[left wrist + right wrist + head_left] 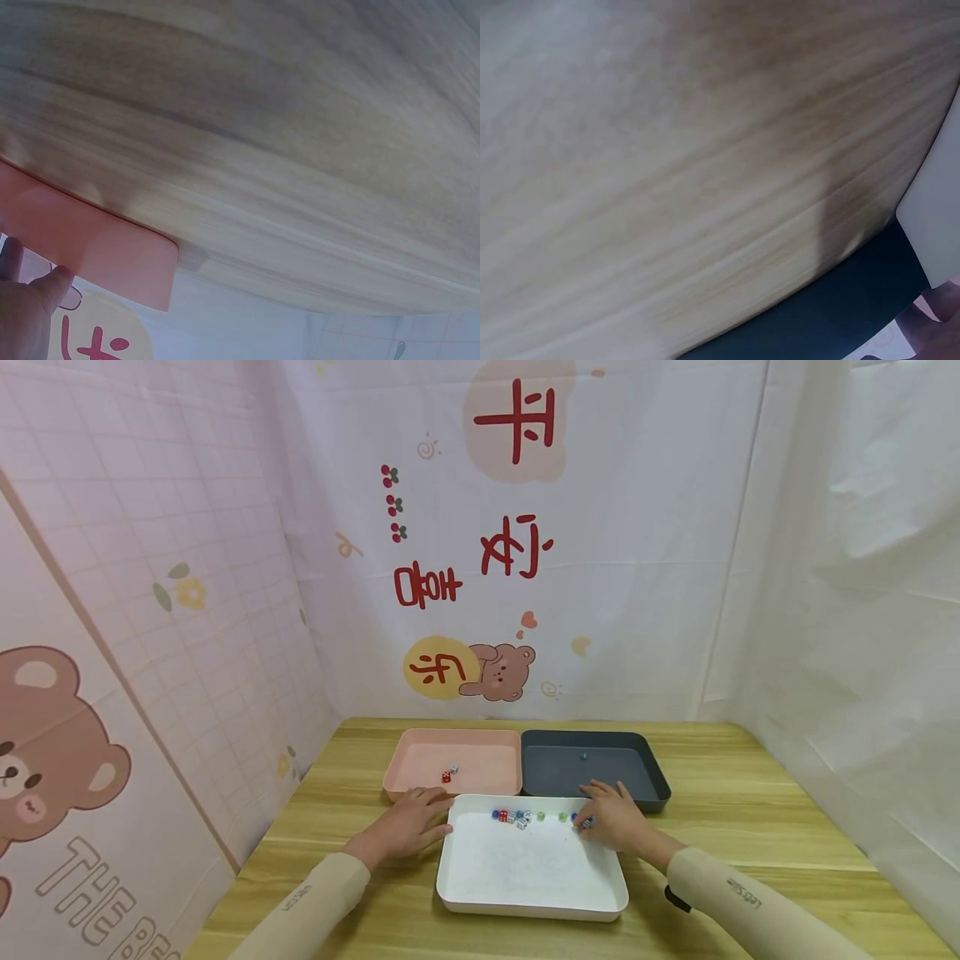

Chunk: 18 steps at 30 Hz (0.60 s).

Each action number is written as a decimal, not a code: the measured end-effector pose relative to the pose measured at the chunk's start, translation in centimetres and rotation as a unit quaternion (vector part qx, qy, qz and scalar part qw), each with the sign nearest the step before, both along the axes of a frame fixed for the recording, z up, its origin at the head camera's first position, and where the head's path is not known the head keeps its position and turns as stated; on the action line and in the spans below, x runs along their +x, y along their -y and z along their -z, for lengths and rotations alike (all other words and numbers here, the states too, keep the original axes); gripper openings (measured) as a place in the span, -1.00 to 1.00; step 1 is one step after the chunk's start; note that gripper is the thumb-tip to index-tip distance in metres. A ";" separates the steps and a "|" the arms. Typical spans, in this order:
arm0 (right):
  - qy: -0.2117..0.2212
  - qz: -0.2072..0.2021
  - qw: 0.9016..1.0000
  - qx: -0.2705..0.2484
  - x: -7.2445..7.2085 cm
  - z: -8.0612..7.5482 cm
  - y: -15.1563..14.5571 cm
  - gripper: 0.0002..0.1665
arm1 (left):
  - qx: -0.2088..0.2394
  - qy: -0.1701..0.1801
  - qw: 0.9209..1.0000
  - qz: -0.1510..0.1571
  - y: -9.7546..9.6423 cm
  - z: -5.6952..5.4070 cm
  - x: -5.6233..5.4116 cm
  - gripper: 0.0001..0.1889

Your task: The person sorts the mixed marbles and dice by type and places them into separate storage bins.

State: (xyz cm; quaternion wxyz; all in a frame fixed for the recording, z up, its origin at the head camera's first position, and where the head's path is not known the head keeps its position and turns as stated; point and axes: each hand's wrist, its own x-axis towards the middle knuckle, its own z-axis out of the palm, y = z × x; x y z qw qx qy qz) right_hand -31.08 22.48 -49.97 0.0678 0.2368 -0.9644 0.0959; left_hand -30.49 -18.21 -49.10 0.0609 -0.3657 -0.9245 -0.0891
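Observation:
A white tray (532, 868) lies in front, with several small dice and beads in a row along its far side. Among them are a red die (503, 817), a white die (521, 825), a blue bead (495, 814) and a green bead (541, 816). My left hand (408, 825) rests at the tray's left far corner, fingers loosely spread and holding nothing. Over the right far corner reaches my right hand (618, 820), its fingertips at a small bluish die (588, 822). Whether they pinch it cannot be made out. Both wrist views show only parts of the hands.
Behind the white tray stand a pink tray (457, 739), holding a red die (446, 777) and a whitish die (453, 769), and a dark grey tray (555, 768) with a small teal piece (583, 757). All three trays sit close together on a wooden table (750, 827), with printed curtains around.

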 end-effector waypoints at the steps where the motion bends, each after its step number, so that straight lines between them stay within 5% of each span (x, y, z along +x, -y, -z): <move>1: -0.001 -0.001 1.000 0.001 0.0 0.0 0.0 -0.85 | -0.001 -0.001 1.000 0.000 0.0 0.0 0.0 -0.41; 18: 0.011 -0.017 0.999 -0.044 0.0 -0.6 0.7 -0.89 | 0.014 -0.016 1.000 0.014 0.0 0.1 0.0 -0.40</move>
